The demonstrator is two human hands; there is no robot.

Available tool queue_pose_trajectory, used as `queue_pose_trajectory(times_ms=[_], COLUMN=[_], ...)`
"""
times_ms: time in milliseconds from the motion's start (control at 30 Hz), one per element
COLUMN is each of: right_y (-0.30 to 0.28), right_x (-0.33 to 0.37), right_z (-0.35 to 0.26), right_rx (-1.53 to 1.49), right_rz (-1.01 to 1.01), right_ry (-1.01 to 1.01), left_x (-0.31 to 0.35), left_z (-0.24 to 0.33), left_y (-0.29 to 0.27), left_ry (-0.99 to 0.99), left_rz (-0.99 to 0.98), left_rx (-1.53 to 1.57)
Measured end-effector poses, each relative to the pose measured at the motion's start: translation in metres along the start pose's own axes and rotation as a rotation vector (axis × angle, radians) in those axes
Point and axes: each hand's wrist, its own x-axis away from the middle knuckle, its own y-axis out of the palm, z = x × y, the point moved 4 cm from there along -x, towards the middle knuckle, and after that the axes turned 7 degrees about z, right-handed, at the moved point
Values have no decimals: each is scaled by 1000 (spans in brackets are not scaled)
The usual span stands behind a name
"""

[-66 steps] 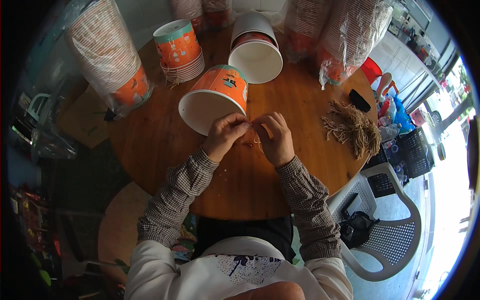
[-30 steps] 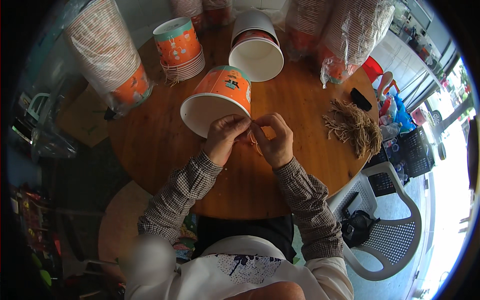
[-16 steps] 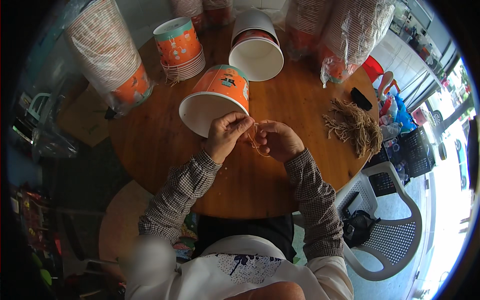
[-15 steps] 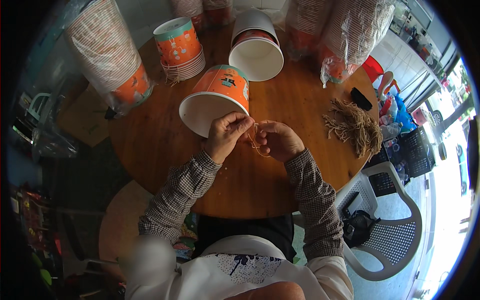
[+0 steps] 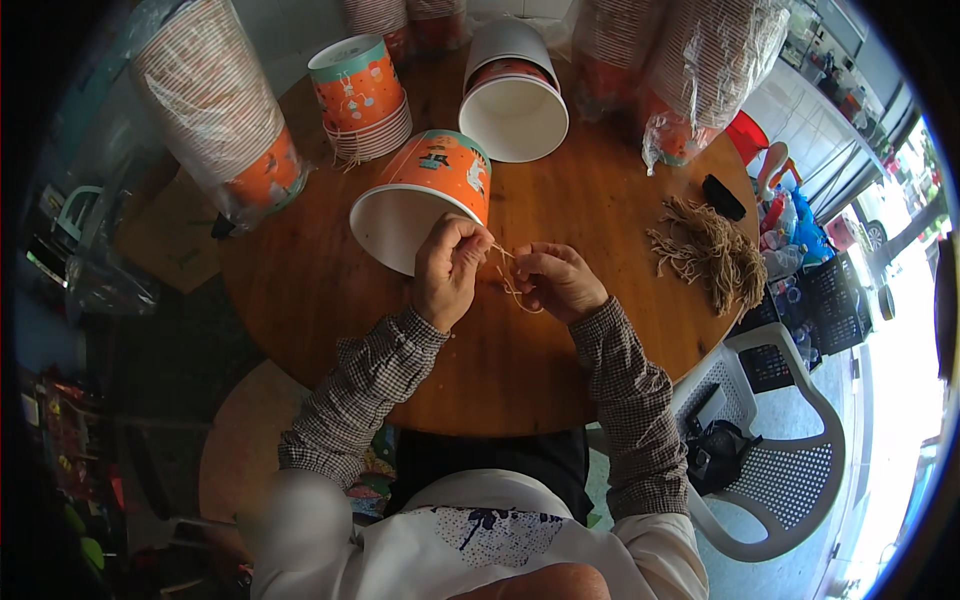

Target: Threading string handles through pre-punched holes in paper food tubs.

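Observation:
An orange paper bucket [image 5: 440,165] with a green band lies on its side, its white mouth turned toward me. At the right end of its rim my left hand [image 5: 450,268] is closed in a pinch on a thin tan string [image 5: 510,284]. A little to the right, my right hand [image 5: 562,280] pinches the same string between thumb and fingers. A short length stretches between both hands, and a loose end loops down below them. Whether the string passes through the bucket's rim is hidden by my left fingers.
On the round wooden table [image 5: 500,385] lie a bundle of tan strings [image 5: 712,255] and a black object [image 5: 723,198]. Nested buckets [image 5: 362,95], a sideways stack [image 5: 513,115] and plastic-wrapped stacks [image 5: 205,95] stand farther back. A grey plastic chair [image 5: 790,480] is at the right.
My hands have drawn slightly apart, with the string stretched between them. The bucket has shifted a little left and rolled, so its printed figures sit differently.

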Motion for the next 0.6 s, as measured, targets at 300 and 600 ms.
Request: queue_pose_trajectory(times_ms=[300,600], right_y=[-2,5], right_x=[2,5], right_z=[-5,-7], right_rx=[77,167], right_rz=[-5,-37], right_ry=[-108,-211], left_x=[-1,4], left_z=[-12,0], left_y=[-1,-9], left_ry=[-187,85], left_rz=[-24,95], left_rx=[135,-252])
